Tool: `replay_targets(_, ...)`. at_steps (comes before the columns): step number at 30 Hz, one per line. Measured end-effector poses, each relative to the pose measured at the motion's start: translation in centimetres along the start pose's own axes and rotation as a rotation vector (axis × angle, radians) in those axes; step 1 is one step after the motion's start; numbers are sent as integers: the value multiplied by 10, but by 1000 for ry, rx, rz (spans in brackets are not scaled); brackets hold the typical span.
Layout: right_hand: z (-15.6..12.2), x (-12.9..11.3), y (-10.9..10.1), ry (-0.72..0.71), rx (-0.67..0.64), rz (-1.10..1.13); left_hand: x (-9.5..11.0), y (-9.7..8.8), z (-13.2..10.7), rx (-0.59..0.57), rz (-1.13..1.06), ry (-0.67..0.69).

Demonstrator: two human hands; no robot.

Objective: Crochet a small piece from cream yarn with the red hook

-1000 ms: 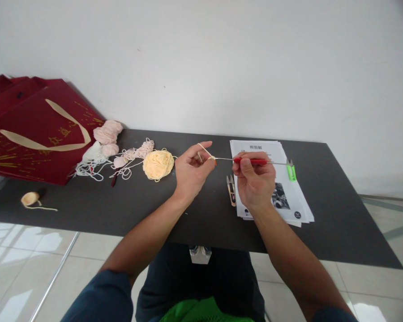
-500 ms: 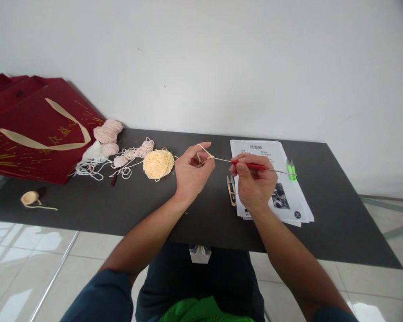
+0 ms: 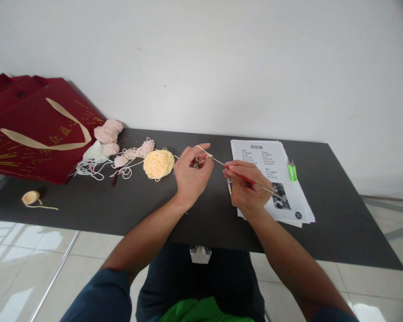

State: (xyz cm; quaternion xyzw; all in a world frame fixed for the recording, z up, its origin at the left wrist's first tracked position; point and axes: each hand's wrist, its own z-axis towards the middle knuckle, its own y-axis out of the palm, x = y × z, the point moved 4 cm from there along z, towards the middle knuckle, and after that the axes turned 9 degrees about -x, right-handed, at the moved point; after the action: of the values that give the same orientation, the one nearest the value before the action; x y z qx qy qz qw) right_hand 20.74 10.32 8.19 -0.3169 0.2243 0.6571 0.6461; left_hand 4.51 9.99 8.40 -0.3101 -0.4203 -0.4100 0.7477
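My left hand is closed in a pinch on a strand of pale yellow yarn, which loops over the raised forefinger. My right hand grips a crochet hook with a red handle; its metal tip reaches the yarn at my left fingertips. The hook slants down to the right over the papers. A ball of pale yellow yarn lies on the black table just left of my left hand.
A stack of printed sheets lies under my right hand, with a green snipper on it and another snipper partly hidden by the hand. Pink and white yarn bundles and red gift bags sit left. A small crocheted piece lies far left.
My right hand has dropped and moved a little left, tilting the hook from level to slanting down to the right. The left hand has barely moved.
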Motion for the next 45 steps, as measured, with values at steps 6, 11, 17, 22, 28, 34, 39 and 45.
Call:
replay_targets(6, -2, -1, 1, -51, -18, -30, 2, 0, -2, 24, 34, 34)
replay_targets(11, -1, 0, 1, -14, -17, -32, 2, -1, -3, 23, 41, 26)
replay_targets(17, 7, 4, -1, 191, 83, 212, -6, 3, -2, -33, -88, -91)
replay_targets(22, 15, 17, -3, 350, 106, 421, -5, 5, -1, -59, -169, -117)
replay_targets(28, 17, 28, 4, 568, 46, 755, -2, 7, -2, -104, -298, -159)
replay_targets(34, 8, 31, 18, 653, 76, 803, -3, 7, -4, -99, -253, -156)
replay_targets(39, 6, 33, 19, 633, 70, 809, -6, 7, -3, -122, -330, -169)
replay_targets(45, 6, 34, 18, 647, 77, 835, -12, 8, -4, -145, -401, -172)
